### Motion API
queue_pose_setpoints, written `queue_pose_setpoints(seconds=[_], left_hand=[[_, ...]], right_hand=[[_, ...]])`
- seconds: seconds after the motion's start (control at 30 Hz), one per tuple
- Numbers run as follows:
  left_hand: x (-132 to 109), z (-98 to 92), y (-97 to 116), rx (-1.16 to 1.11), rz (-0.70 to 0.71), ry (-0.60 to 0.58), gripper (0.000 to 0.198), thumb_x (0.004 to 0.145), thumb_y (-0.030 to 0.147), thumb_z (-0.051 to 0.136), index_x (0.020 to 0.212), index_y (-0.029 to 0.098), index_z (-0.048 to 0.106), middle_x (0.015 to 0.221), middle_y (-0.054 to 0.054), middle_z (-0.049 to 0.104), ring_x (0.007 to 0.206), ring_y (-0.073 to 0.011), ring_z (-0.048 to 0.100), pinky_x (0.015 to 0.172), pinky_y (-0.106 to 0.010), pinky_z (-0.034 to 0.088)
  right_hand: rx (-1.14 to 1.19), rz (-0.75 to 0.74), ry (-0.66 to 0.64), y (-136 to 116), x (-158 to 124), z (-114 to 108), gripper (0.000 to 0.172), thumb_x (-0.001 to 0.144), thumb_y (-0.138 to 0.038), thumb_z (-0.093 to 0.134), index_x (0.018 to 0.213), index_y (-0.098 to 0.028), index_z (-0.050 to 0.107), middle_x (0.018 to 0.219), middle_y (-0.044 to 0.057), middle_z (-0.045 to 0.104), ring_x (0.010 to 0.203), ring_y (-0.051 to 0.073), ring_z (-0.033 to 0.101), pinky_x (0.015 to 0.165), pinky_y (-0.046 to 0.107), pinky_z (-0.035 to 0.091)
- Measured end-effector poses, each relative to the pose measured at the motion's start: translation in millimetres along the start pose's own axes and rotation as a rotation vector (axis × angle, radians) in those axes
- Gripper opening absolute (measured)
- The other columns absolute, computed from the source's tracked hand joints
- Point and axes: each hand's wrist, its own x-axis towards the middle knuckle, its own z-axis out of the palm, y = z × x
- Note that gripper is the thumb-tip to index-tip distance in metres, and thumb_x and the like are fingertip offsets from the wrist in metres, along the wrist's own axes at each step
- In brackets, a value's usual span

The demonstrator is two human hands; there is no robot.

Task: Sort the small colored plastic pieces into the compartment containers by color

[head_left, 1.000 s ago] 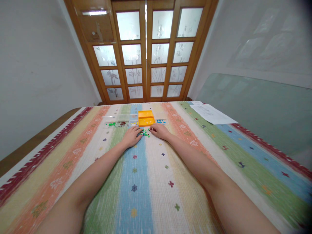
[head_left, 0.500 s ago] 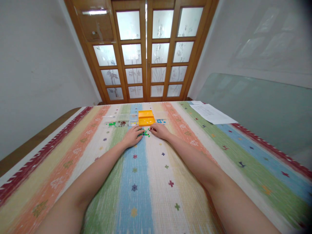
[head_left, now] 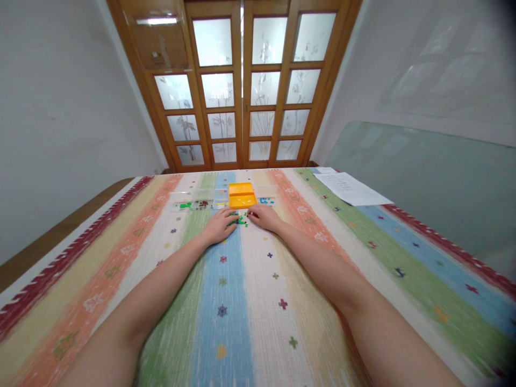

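Small green pieces (head_left: pixel 242 221), with a few dark red ones among them, lie in a loose pile on the tablecloth. My left hand (head_left: pixel 220 224) rests at the pile's left side, palm down, its fingers stretched out over some of the pieces. On the right, my right hand (head_left: pixel 265 217) has its thumb and fingers drawn together beside the pile. Whatever sits between those fingertips is too small to make out. Just beyond both hands stands an open yellow box (head_left: pixel 242 201) with its lid raised and a few pale bits inside.
Clear plastic boxes flank the yellow one, holding green pieces (head_left: pixel 185 205), dark red pieces (head_left: pixel 203 204), yellow pieces (head_left: pixel 222 205) and blue pieces (head_left: pixel 266 200). Printed paper sheets (head_left: pixel 350 188) lie at the far right of the striped tablecloth (head_left: pixel 258 322). Wooden glazed doors (head_left: pixel 242 118) stand behind.
The fingertips of my right hand have shifted very slightly at the edge of the pile. My left hand and the boxes stay in place.
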Motion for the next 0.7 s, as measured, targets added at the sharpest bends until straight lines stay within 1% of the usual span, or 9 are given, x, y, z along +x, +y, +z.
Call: queue_pose_setpoints(seconds=[0.1, 0.27, 0.4, 0.5, 0.6, 0.7], left_hand=[[0, -1.4, 2, 0.009, -0.001, -0.001, 0.037, 0.1, 0.033, 0.056, 0.133, 0.025, 0.07, 0.148, -0.008, 0.06, 0.143, -0.0267, 0.046, 0.127, -0.051, 0.033], [0, -0.4, 1, 0.029, -0.03, 0.016, 0.036, 0.1, 0.033, 0.056, 0.13, 0.024, 0.072, 0.145, -0.009, 0.062, 0.141, -0.0274, 0.048, 0.126, -0.05, 0.035], [0, 2.7, -3, 0.025, -0.057, 0.031, 0.035, 0.098, 0.031, 0.057, 0.13, 0.025, 0.072, 0.143, -0.008, 0.063, 0.14, -0.027, 0.049, 0.126, -0.05, 0.034], [0, 3.6, -4, 0.043, -0.069, 0.034, 0.036, 0.099, 0.031, 0.056, 0.13, 0.024, 0.072, 0.143, -0.009, 0.063, 0.139, -0.0268, 0.049, 0.125, -0.05, 0.035], [0, 1.9, -4, 0.054, -0.072, 0.042, 0.035, 0.099, 0.031, 0.056, 0.129, 0.023, 0.072, 0.141, -0.009, 0.064, 0.138, -0.0267, 0.051, 0.124, -0.05, 0.036], [0, -1.3, -2, 0.032, -0.065, 0.058, 0.033, 0.1, 0.031, 0.055, 0.126, 0.023, 0.074, 0.139, -0.009, 0.065, 0.136, -0.0264, 0.052, 0.123, -0.049, 0.038]], right_hand=[[-0.001, -0.014, 0.002, -3, 0, -1, 0.016, 0.099, -0.026, 0.061, 0.102, -0.02, 0.076, 0.099, 0.007, 0.075, 0.094, 0.02, 0.064, 0.084, 0.029, 0.041], [0.048, -0.067, 0.011, -7, 0, -1, 0.018, 0.098, -0.024, 0.061, 0.105, -0.021, 0.077, 0.1, 0.007, 0.076, 0.092, 0.02, 0.066, 0.084, 0.029, 0.043], [0.116, -0.155, -0.012, -12, 0, 1, 0.02, 0.098, -0.022, 0.06, 0.109, -0.023, 0.077, 0.103, 0.007, 0.075, 0.097, 0.02, 0.066, 0.087, 0.029, 0.044], [0.13, -0.205, -0.052, -16, 0, 1, 0.023, 0.1, -0.024, 0.059, 0.114, -0.024, 0.077, 0.103, 0.006, 0.074, 0.097, 0.019, 0.066, 0.088, 0.028, 0.044], [0.126, -0.201, -0.073, -18, -1, -1, 0.024, 0.099, -0.025, 0.06, 0.115, -0.023, 0.077, 0.101, 0.006, 0.073, 0.095, 0.019, 0.065, 0.087, 0.028, 0.044], [0.116, -0.174, -0.06, -20, -1, -3, 0.022, 0.098, -0.024, 0.06, 0.11, -0.022, 0.078, 0.098, 0.006, 0.073, 0.093, 0.019, 0.064, 0.085, 0.028, 0.044]])
